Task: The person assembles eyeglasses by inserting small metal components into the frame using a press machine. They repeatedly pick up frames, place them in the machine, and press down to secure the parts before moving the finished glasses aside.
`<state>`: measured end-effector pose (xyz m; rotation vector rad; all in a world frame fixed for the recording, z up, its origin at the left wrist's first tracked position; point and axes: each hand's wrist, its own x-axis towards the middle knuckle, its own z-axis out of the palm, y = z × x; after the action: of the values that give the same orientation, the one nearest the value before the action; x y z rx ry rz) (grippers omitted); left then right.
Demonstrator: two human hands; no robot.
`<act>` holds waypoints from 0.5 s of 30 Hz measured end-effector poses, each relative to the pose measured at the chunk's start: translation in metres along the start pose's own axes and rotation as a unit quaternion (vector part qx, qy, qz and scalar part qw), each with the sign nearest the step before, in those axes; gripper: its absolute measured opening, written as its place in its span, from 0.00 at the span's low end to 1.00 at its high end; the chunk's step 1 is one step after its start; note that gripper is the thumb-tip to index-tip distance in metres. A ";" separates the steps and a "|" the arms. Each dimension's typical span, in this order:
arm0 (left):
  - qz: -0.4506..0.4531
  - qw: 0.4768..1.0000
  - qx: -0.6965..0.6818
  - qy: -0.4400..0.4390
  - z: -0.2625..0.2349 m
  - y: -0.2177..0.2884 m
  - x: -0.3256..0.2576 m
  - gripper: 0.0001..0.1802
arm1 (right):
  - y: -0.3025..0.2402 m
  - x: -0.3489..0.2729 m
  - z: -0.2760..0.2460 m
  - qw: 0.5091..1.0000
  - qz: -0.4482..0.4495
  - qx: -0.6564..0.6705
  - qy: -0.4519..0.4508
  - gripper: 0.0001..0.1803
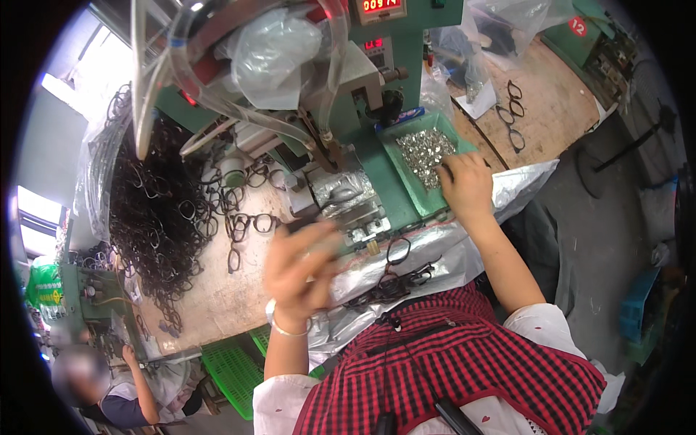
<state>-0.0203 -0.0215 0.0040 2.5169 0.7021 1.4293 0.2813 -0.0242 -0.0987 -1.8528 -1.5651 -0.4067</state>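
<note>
My left hand (301, 268) is smeared by motion, left of the machine's metal fixture (362, 217). A dark shape shows at its fingertips, too blurred to name. My right hand (467, 185) reaches over the near right side of a green tray (406, 177). Its fingers are bent together at a heap of small shiny metal parts (423, 151); a small dark piece shows by the fingers, and what they pinch is hidden. Several dark eyeglass frames (406, 279) lie on silvery foil (464, 254) right in front of me.
A green machine (438, 54) with red displays and clear hoses stands ahead. At left are a large pile of dark eyeglass frames (156, 210) and loose frames (243, 225) on the wooden table (217, 304). More frames (511, 112) lie far right. Another person (141, 391) sits lower left.
</note>
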 end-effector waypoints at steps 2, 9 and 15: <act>0.100 0.989 0.096 -0.058 0.008 0.000 0.009 0.18 | -0.010 0.014 0.006 0.999 -0.008 0.034 -0.025 0.10; 0.054 0.985 0.082 -0.138 0.008 0.005 0.016 0.20 | -0.007 0.020 0.014 0.994 0.018 0.111 0.017 0.07; 0.031 0.988 0.075 -0.134 0.010 0.003 0.016 0.19 | -0.037 0.059 0.048 0.996 -0.063 0.059 0.005 0.06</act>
<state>-0.0040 -0.0157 0.0119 2.7968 0.7107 1.0595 0.2513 0.0534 -0.0862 -1.6667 -1.6696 -0.3713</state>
